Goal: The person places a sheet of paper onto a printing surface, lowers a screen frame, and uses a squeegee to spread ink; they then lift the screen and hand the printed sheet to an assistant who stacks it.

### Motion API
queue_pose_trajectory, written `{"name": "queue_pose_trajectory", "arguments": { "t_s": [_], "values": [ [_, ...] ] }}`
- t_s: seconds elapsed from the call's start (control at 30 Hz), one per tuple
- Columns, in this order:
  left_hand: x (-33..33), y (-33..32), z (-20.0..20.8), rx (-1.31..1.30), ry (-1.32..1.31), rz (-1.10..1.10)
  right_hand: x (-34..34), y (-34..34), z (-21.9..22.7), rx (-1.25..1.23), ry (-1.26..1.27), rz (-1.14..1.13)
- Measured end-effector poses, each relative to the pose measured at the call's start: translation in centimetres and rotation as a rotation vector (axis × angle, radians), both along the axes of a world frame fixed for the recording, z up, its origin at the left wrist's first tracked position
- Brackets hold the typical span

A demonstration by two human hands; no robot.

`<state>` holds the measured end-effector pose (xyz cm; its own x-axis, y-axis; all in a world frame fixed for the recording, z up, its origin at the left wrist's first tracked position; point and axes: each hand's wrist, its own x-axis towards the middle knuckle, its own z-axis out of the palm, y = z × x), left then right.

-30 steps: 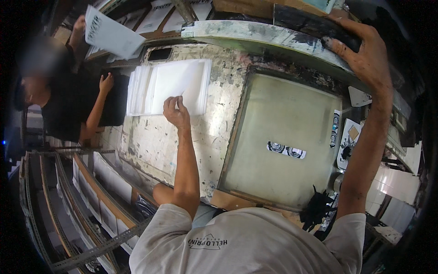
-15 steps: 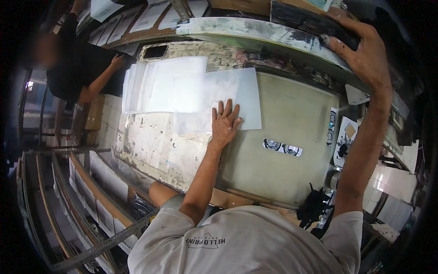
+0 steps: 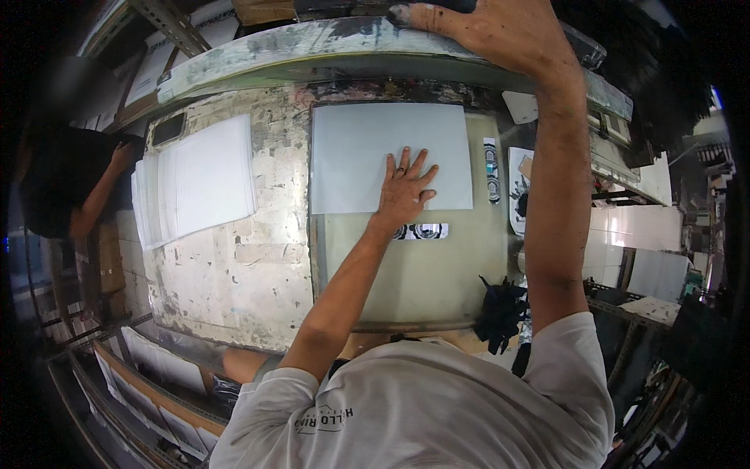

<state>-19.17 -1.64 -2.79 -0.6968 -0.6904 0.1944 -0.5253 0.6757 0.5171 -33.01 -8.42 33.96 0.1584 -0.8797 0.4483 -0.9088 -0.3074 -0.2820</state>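
A large translucent pale sheet (image 3: 351, 156) lies on the greenish-grey board (image 3: 445, 281). My left hand (image 3: 404, 189) rests flat on its lower right part, fingers spread, a ring on one finger. Just below that hand, a strip with round black designs (image 3: 431, 231) is partly covered by my wrist. My right hand (image 3: 504, 35) is up at the far side, its thumb laid along a dark bar (image 3: 344, 8) above the long paint-stained frame (image 3: 312, 41). The other right fingers run out of the picture, curled over the bar's far side as far as shows.
A stack of pale sheets (image 3: 207, 180) lies on the worn, paint-chipped tabletop (image 3: 266, 289) at left. Another patterned strip (image 3: 491, 172) is at the board's right edge, near black cloth (image 3: 500, 313). A person in dark clothes (image 3: 58, 176) stands left; metal racks (image 3: 148, 383) sit lower left.
My left hand has moved the sheet rightward, off the stack and fully onto the greenish board. My right hand stays up at the frame. The view has swung right.
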Motion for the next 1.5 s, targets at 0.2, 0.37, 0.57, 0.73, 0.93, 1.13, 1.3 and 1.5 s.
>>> {"name": "queue_pose_trajectory", "arguments": {
  "t_s": [0.2,0.37,0.57,0.73,0.93,1.13,1.3,1.5],
  "values": [
    [-3.0,2.6,0.8,0.012,-0.076,-0.020,-0.1,0.5,0.7,0.119,-0.054,-0.026],
    [-3.5,4.0,1.0,0.029,-0.095,-0.038,-0.2,0.9,1.1,0.078,-0.056,0.007],
    [-2.3,4.4,0.7,0.046,-0.099,-0.020,0.2,-0.5,-0.6,-0.036,-0.018,0.081],
    [-1.0,4.3,2.2,0.021,-0.036,-0.080,0.6,1.1,0.3,0.019,0.020,0.048],
    [7.0,2.7,9.8,0.121,0.799,0.351,0.5,3.3,-3.1,-0.008,-0.042,0.063],
    [16.8,3.5,14.8,0.161,1.392,0.664,2.9,12.6,-10.7,-0.109,0.002,0.043],
    [22.0,8.8,8.0,0.520,1.101,0.858,4.3,15.9,-16.9,0.026,-0.182,0.083],
    [23.0,11.0,1.5,0.146,0.654,0.875,3.9,16.3,-27.0,0.432,-0.264,0.115]
  ]
}}
